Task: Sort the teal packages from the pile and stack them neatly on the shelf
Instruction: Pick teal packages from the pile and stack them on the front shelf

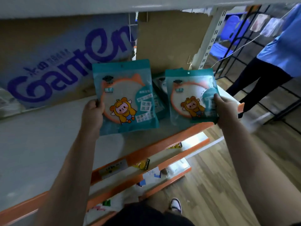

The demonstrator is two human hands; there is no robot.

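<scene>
I hold two teal packages with an orange cartoon figure over the shelf. My left hand (93,113) grips the left teal package (127,95) at its left edge. My right hand (225,110) grips the right teal package (190,97) at its right edge. Both face me, upright and slightly tilted. Between and behind them lie more teal packages (158,93) on the grey shelf (40,144), partly hidden. The shelf has an orange front edge (162,142).
A large printed carton (65,62) and a brown cardboard box (169,39) stand at the back of the shelf. Lower orange-edged shelves (154,170) hold small goods. A person in blue (276,62) stands at right beside a black wire rack (254,51). The floor is wood.
</scene>
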